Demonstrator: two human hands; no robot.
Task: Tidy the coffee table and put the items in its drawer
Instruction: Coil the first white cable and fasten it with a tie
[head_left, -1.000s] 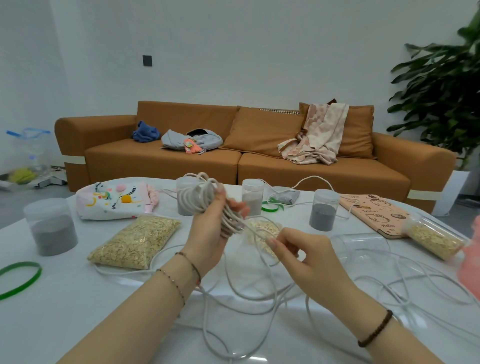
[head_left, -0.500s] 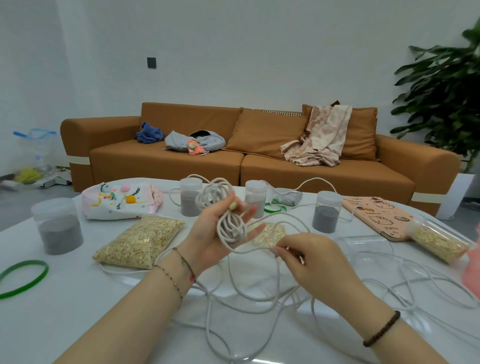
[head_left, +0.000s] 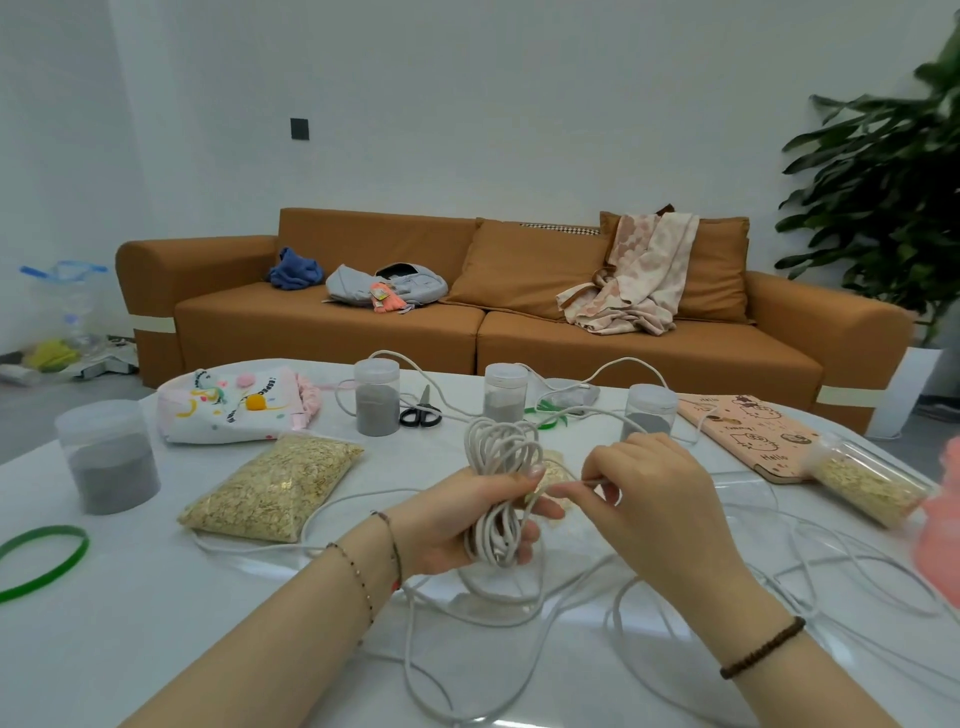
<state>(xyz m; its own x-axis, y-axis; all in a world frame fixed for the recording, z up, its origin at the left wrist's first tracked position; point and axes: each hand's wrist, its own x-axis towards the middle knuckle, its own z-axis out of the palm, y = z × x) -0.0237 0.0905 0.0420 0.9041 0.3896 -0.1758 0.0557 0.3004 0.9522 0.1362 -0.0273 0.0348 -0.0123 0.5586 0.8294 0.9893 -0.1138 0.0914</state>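
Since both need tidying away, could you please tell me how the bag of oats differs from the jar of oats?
The bag of oats is a soft, flat pouch; the jar of oats is a rigid clear cylinder lying on its side. The bag lies left of the coiled cable; the jar lies right, beside the pink notebook. The bag spreads wider than the jar. Both hold pale flakes and rest on the white table.

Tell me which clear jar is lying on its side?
The oat-filled jar at the far right; the four grey-powder jars stand upright.
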